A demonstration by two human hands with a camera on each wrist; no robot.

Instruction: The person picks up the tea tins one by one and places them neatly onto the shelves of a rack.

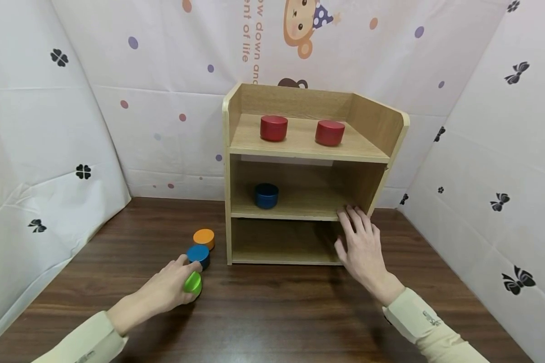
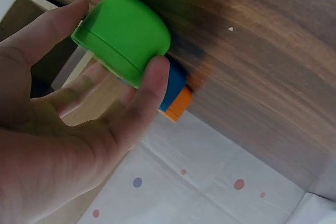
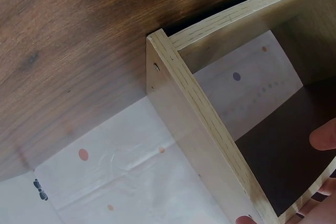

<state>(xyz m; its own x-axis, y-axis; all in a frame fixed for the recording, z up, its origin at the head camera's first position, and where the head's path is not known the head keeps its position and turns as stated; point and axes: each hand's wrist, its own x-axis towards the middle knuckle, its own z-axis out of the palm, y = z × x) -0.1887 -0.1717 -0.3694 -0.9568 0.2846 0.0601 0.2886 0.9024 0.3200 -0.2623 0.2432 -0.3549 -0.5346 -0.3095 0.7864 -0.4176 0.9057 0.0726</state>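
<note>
I have the green tin (image 1: 193, 283) at the left, over the tabletop (image 1: 254, 322), just beside the nearer blue tin (image 1: 198, 255); the orange tin (image 1: 204, 238) is behind that one. Whether its base touches the wood, I cannot tell. I judge it to be light and stiff, not fragile, but its smooth round wall may be a little slippery — so the best hold is across its width, with thumb and fingers on opposite sides.

My left hand (image 1: 163, 290) has this hold: the grip is opened only as wide as the tin, thumb on one side, fingertips on the other. The forearm comes low from the near left corner. My right hand (image 1: 365, 254) holds the shelf (image 1: 300, 154) at the right end of its middle board, thumb below and fingers above — probably for steadying.
</note>
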